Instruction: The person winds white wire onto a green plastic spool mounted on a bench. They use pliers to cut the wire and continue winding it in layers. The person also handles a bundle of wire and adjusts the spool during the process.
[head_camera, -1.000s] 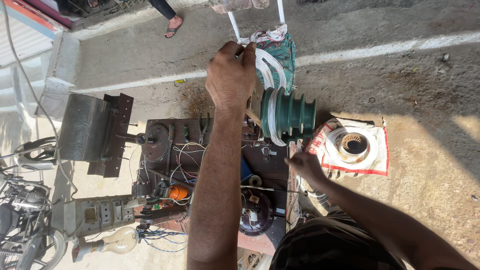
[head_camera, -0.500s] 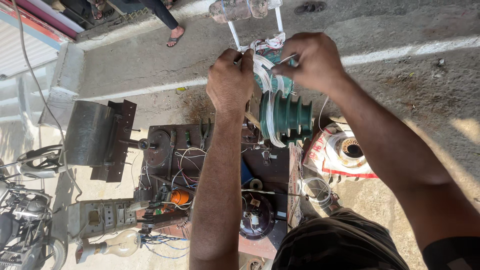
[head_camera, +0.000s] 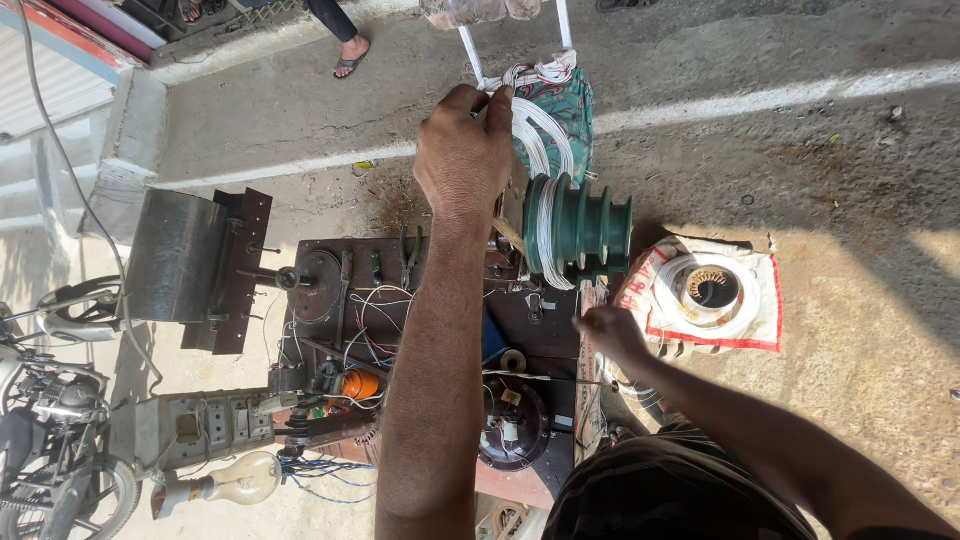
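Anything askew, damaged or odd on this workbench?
Loose wires sprawl tangled across the board, and a bare bulb lies on its side at the edge. Nothing looks spilled or broken. The left hand grips white wire above the green former.

left hand (head_camera: 466, 150) grips white wire (head_camera: 537, 140) | green spool (head_camera: 580, 230) | right hand (head_camera: 608, 332) low

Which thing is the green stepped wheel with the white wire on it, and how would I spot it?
Find the dark workboard crowded with tools and wires on the ground. At its far right corner, just right of the raised left hand, sits the green stepped wheel. It is the only green, ridged thing there, and white wire loops up from it to that hand.
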